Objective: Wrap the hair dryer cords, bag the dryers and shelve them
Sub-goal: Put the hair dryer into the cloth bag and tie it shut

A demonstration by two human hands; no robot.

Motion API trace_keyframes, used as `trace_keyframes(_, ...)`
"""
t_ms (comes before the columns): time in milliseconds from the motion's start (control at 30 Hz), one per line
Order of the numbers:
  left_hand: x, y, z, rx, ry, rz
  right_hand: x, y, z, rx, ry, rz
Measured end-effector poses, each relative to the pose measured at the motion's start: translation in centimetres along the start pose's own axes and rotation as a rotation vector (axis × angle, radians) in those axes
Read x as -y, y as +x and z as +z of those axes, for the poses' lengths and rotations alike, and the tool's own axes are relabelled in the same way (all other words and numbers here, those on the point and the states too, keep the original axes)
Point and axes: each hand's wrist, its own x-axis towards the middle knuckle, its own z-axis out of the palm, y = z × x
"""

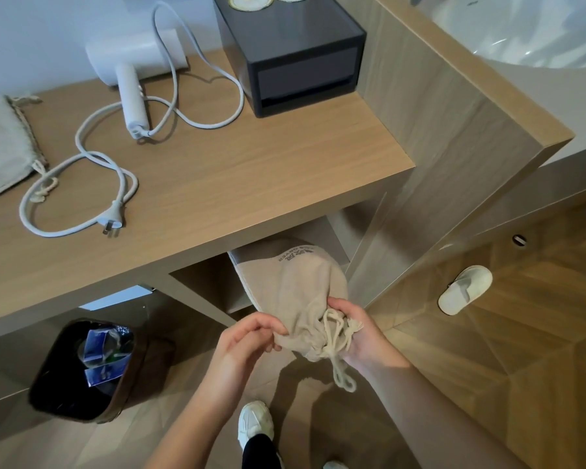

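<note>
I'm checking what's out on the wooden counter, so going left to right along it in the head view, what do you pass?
Empty cloth bag → loose cord's plug → white hair dryer → dark box.

A full beige cloth bag [295,286] with its top pulled shut sticks out of the open shelf under the counter, its string [337,346] hanging down loose. Up on the wooden counter lies a white hair dryer [129,72], its long cord [82,170] all spread out in loops (not wrapped). A flat, empty bag [4,143] lies at the left edge.
</note>
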Motion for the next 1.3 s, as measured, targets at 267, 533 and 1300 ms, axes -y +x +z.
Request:
trace_keyframes(267,1.4,1.2,2.5,-0.246,-0.165,-0.529,-1.2,-0.3,-2.1,-0.022,0.049,-0.106)
trace_keyframes(533,5.4,5.1,3.7,-0.141,-0.117,-0.469,-2.2,2.6,-5.2,-0.061,-0.054,-0.191)
trace_keyframes(1300,21.4,18.8,2.2,-0.329,0.047,-0.259,-1.7,21.9,-10.5,-0.047,-0.164,-0.245)
